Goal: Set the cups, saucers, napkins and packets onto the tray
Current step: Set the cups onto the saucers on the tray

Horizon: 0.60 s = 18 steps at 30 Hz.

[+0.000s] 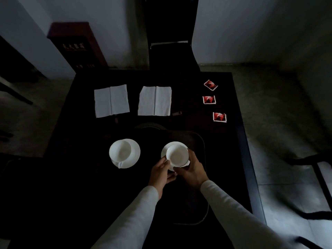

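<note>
Dim, underexposed wide-angle view with only the white things reading clearly

The dark worktop [197,112] swallows nearly all detail, and the tray [203,150] shows only as a faint rim line; the napkins [111,100], cups [177,155] and pale sleeves [233,209] stand out brightest. Cool light falls on the floor [287,186] at 4 o'clock, and the walls toward 12 and 1 o'clock are greyly lit. The lower left toward 8 o'clock is near black. Straight lines bow at the edges, and the picture is soft and slightly grainy throughout
</note>
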Tool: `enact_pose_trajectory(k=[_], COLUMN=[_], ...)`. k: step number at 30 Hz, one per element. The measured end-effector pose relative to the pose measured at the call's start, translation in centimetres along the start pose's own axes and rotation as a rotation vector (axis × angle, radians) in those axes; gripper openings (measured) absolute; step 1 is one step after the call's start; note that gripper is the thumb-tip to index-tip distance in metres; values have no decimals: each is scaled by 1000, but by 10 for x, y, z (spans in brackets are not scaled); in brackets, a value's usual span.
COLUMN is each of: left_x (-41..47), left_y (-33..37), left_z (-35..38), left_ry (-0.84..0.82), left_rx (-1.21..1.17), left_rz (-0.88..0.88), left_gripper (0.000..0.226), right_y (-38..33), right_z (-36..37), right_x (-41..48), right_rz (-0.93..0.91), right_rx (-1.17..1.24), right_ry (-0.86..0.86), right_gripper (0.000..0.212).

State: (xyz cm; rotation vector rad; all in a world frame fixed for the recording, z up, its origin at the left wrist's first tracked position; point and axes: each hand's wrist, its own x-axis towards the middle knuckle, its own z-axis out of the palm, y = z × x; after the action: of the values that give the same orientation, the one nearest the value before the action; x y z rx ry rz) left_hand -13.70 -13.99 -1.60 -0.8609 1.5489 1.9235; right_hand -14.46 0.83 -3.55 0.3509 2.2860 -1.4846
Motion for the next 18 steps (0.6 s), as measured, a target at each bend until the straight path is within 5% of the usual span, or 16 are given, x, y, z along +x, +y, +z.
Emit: enact_pose_trajectory(k=[18], left_x=[20], left_y=[-8], left_z=[3], left_ry=[4], left_rx=[16], left_rz=[42], left_gripper=[24], right_y=[12], right_z=[-1], right_x=[13], right_rz=[27], right_rx=[118], right_ry=[-57], right_gripper=[85])
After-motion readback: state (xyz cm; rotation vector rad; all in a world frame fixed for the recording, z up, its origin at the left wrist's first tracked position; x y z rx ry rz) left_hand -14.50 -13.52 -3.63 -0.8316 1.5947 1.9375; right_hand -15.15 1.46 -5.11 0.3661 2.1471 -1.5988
